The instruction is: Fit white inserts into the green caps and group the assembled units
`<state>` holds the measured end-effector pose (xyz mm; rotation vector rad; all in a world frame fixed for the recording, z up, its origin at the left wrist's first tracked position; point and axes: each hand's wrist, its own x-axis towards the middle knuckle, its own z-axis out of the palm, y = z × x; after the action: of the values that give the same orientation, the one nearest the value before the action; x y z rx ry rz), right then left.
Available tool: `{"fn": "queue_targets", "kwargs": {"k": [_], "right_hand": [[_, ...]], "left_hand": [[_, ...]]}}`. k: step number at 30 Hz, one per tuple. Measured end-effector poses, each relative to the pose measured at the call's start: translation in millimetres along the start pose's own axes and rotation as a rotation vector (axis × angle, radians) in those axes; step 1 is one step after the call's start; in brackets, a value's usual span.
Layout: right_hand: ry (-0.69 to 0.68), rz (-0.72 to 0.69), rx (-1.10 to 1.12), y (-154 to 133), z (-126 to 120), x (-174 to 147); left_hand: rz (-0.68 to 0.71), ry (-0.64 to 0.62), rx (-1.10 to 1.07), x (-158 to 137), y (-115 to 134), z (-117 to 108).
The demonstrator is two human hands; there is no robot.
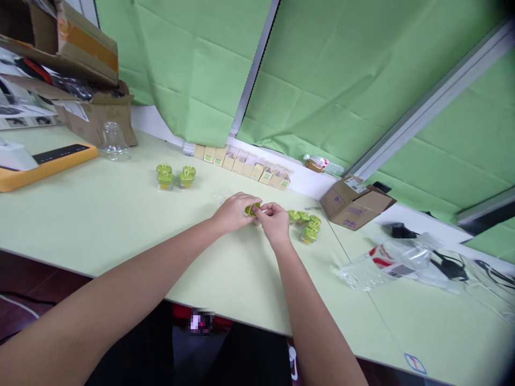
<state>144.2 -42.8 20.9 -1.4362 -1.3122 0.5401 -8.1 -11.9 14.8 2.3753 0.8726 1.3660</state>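
Observation:
Above the middle of the table, my left hand [232, 213] is wrapped around a small container with a green lid [252, 209]. My right hand [276, 222] meets it from the other side, its thumb and fingers pinching at the lid. Fingers hide most of the container's body. Just right of my right hand stand several similar clear containers with green lids [309, 231]. More green-lidded containers [164, 178] are grouped in two short rows farther left. Behind my left hand lies a faint clear plastic piece [222, 196], partly covered.
Small cardboard boxes [241, 163] line the wall. An open carton [354, 203] stands back right, near a large clear bottle [386, 262] and black cables. Another bottle [324, 164] lies on the ledge. At left are a yellow-edged device [60, 163], a clear bottle piece [115, 142] and stacked cartons [92, 115].

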Motion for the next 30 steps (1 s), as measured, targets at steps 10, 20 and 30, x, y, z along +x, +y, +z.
{"fn": "queue_targets", "kwargs": {"k": [10, 20, 30], "right_hand": [[-0.252, 0.103, 0.295, -16.6, -0.5, -6.3], [-0.266, 0.153, 0.417, -21.3, -5.3, -6.9], [-0.236, 0.159, 0.465, -22.8, -3.0, -7.3]], "left_hand": [[0.046, 0.03, -0.051, 0.4, 8.2, -3.0], [0.061, 0.092, -0.068, 0.9, 12.0, -3.3], [0.082, 0.084, -0.095, 2.5, 19.2, -8.5]]}}
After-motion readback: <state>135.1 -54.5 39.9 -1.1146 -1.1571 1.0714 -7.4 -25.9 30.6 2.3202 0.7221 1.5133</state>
